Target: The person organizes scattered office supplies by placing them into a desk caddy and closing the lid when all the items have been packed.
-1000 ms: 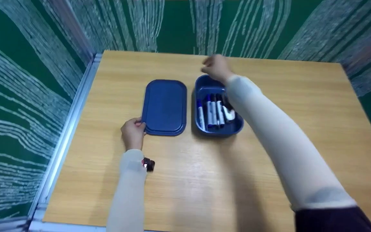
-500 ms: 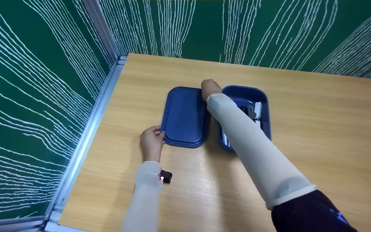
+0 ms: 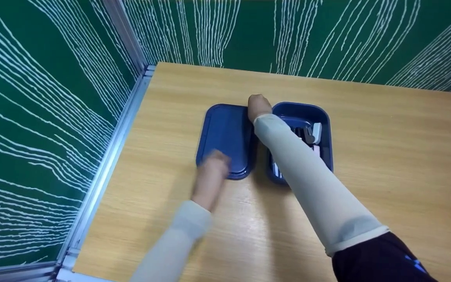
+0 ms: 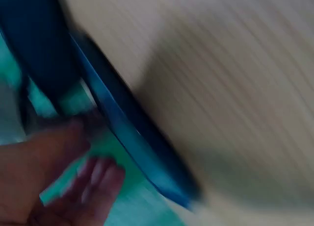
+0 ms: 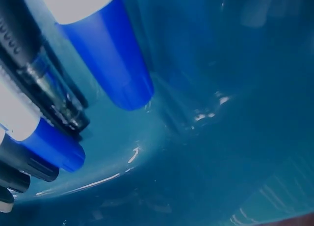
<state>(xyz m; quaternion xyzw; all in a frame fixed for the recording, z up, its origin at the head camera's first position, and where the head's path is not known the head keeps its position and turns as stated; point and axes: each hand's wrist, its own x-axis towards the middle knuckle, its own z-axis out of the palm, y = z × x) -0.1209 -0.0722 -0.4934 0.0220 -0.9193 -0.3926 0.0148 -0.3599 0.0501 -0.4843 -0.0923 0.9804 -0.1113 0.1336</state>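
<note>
A dark blue rectangular lid (image 3: 225, 135) lies left of a matching box (image 3: 303, 109). The right hand (image 3: 259, 106) holds the lid at its upper right edge; its fingertips are hidden from the head camera. Blurred by motion, the left hand (image 3: 211, 178) is over the lid's near end, and its fingers (image 4: 100, 187) look loose in the left wrist view, with nothing between them. Inside the box are white markers with blue caps (image 5: 110, 59), dark pens (image 5: 44, 84) and a white block-like item (image 3: 317, 133). The right forearm covers part of the box.
Both things stand on a wooden table (image 3: 386, 156). Green panels (image 3: 257, 39) with white streaks rise behind and at the left, where a metal rail (image 3: 108, 156) runs along the table's side.
The right hand came from above the box to the lid's upper right edge. The left hand has let go of the lid's lower left corner and moved right. The head view shifted.
</note>
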